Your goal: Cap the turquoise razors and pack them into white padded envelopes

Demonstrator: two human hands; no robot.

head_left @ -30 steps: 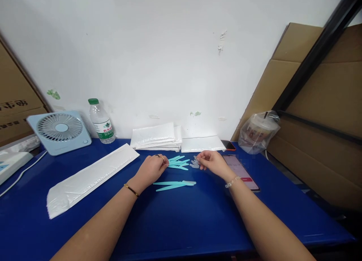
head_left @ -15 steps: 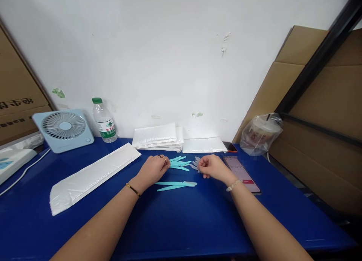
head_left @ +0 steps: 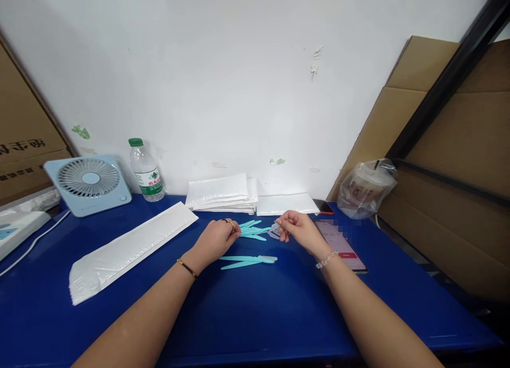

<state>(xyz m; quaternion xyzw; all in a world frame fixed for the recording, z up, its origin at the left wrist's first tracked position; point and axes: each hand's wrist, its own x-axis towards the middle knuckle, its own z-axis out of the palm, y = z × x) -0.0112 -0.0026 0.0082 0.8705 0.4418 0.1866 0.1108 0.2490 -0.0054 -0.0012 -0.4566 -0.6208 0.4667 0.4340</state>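
A loose heap of teal plastic sticks (head_left: 252, 230) lies on the blue table (head_left: 255, 309) between my hands. My left hand (head_left: 216, 237) is closed, pinching the handle end of one teal stick from that heap. My right hand (head_left: 297, 228) pinches a small clear plastic cap (head_left: 274, 228) at the other end of the stick. A few more clear caps (head_left: 274, 234) lie just below it. Two capped teal sticks (head_left: 247, 260) lie side by side nearer me.
A long white bubble mailer (head_left: 129, 249) lies at the left, stacked white mailers (head_left: 223, 194) sit against the wall. A small blue fan (head_left: 88, 184), a water bottle (head_left: 145, 170), a phone (head_left: 340, 244) and a bagged drink cup (head_left: 365, 187) ring the area. Cardboard leans at the right.
My right hand dipped to the clear caps, then rose and moved left with one cap to the tip of the stick. My left hand stayed put.
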